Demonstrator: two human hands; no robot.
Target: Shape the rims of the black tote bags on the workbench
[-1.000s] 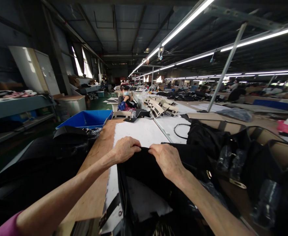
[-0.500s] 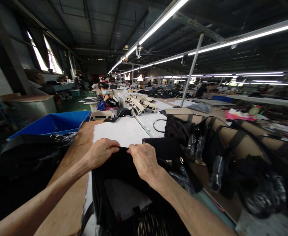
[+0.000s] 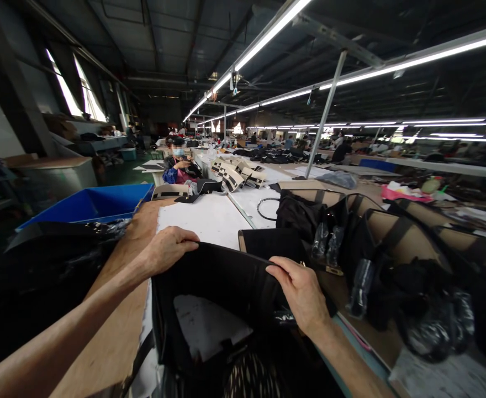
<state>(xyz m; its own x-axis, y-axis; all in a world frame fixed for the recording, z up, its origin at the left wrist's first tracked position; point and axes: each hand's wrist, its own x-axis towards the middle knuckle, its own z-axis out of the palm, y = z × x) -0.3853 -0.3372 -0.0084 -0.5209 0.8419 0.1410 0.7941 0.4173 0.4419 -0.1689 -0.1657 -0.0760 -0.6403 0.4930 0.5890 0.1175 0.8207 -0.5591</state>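
Between my hands stretches the top edge of a black bag body (image 3: 226, 276), which curves round toward me like a loop. Through its opening a pale surface shows. My left hand (image 3: 168, 249) pinches the edge at its left part, thumb and fingers pressed together. Further right along the same edge, my right hand (image 3: 301, 290) pinches it between thumb and fingers. Just beyond my right hand lies a black piece with a beige lining (image 3: 274, 243). The lower part of the bag body is dark and hard to make out.
On the right stand several black bags with beige insides (image 3: 404, 237) and plastic-wrapped parts. A blue bin (image 3: 89, 204) is at the left, beside black plastic-covered material. White sheeting (image 3: 201, 218) covers the table ahead. A co-worker (image 3: 179, 166) sits farther back, near beige panels (image 3: 234, 174).
My right hand has slid right along the edge, away from my left hand, and sits slightly lower. More of the bag edge shows between them. My left hand has barely moved.
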